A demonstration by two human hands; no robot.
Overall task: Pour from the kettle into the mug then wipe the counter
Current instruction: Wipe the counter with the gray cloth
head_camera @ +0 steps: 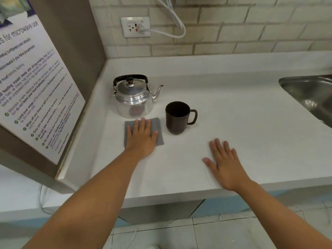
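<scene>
A shiny metal kettle [133,97] with a black handle stands near the counter's left corner, spout pointing right. Just right of it and nearer to me is a dark brown mug [177,117], handle to the right. A grey cloth [158,126] lies flat in front of the kettle. My left hand [142,137] rests flat on the cloth, fingers spread, covering its middle. My right hand [224,162] lies flat on the bare white counter [242,114], below and right of the mug, holding nothing.
A steel sink [309,96] is set into the counter at the far right. A brown side panel with a microwave-use poster [32,78] walls off the left. A wall socket [135,26] with a white cable sits on the tiled wall behind the kettle.
</scene>
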